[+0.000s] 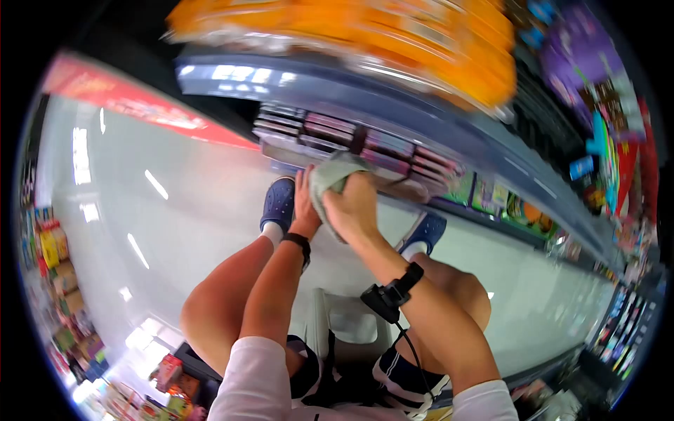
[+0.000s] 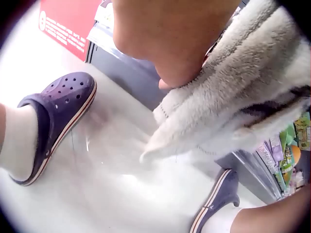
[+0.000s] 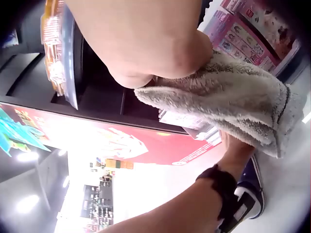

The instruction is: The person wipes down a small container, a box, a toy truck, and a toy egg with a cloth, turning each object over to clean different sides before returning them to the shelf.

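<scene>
In the head view, the fingertips of the right hand are hidden by the grey terry cloth, by which part of the left hand is covered too. The orange packets are blurred and cropped by the top edge. Lettering on the stacked boxes is smeared. In the left wrist view, the right clog is cut off below.

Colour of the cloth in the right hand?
Pale grey, nearly off-white where lit; the cloth shows best in the left wrist view.
</scene>
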{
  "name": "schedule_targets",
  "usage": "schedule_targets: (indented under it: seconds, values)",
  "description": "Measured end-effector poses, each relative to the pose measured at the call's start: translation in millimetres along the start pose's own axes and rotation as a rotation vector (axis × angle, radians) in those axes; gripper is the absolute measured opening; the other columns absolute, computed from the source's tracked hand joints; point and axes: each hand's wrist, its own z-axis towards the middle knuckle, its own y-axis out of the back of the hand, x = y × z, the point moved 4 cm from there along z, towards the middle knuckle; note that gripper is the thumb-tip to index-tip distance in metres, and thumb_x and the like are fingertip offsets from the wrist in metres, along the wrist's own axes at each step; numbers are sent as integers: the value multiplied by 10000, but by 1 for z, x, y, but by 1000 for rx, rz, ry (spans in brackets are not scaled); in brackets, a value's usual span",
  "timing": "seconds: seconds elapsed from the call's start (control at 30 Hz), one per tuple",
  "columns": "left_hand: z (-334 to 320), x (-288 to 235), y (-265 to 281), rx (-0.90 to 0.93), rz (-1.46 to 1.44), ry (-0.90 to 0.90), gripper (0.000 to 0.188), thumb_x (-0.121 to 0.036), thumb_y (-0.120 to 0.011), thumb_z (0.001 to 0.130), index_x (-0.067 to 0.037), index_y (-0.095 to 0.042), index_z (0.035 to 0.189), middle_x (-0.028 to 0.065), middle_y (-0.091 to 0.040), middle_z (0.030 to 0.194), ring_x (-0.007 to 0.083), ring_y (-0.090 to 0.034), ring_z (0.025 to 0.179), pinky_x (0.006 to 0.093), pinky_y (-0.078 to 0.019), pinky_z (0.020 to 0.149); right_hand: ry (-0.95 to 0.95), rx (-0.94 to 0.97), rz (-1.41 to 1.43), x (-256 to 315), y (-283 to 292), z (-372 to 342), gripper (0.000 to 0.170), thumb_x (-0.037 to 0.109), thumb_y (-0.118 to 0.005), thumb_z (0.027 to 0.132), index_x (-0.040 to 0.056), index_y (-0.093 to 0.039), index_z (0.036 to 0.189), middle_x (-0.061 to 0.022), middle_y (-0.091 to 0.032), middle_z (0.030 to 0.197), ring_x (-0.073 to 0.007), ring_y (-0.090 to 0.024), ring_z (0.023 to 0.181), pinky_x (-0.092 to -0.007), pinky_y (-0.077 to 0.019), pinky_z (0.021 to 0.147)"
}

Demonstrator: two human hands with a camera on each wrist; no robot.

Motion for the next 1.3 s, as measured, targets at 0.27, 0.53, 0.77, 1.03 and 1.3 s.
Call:
schedule_targets:
  seconds: [0.27,0.53,0.77,1.03,1.3]
  values:
    - [3,-59,25,-209,529,-53,581,-96,-601,845,24,-533,1409,151,-490,1507,336,-437,1410,446,-372,1123,200,-49,-524,-35,-32,28,291,231,-720,858,21,-697,1059,-238,-713,1035,-472,-675,928,-542,-543,798]
    - [-3,-49,26,-195,531,-12,727,-100,-649,804,-9,-454,1499,143,-473,1533,320,-404,1452,483,-320,1183,479,-100,-527,-32,-35,29,292,117,-729,854,11,-726,1126,-253,-707,1132,-472,-665,1027,-510,-543,881]
    - [-1,-66,34,1,670,60,708,-161,-668,831,-10,-468,1494,147,-490,1518,322,-398,1457,510,-285,1213,68,-168,71,-32,1,5,293,93,-656,957,-80,-682,1192,-115,-734,1142,-178,-654,1045,-335,-505,938]
    - [8,-222,27,224,636,-101,239,-248,-626,883,-99,-746,1028,104,-733,1104,328,-682,1068,527,-454,921,188,-77,400,5,138,-127,439,165,-645,974,-40,-600,1359,-118,-649,1347,-190,-581,1230,-349,-434,1069]
    - [-72,-438,48,638,586,-657,367,-252,-723,812,12,-704,1067,179,-738,1070,379,-718,1014,510,-563,856,-163,-108,1340,-68,208,-219,637,544,-423,1074,129,-386,1556,-75,-432,1587,-292,-412,1459,-488,-320,1216]
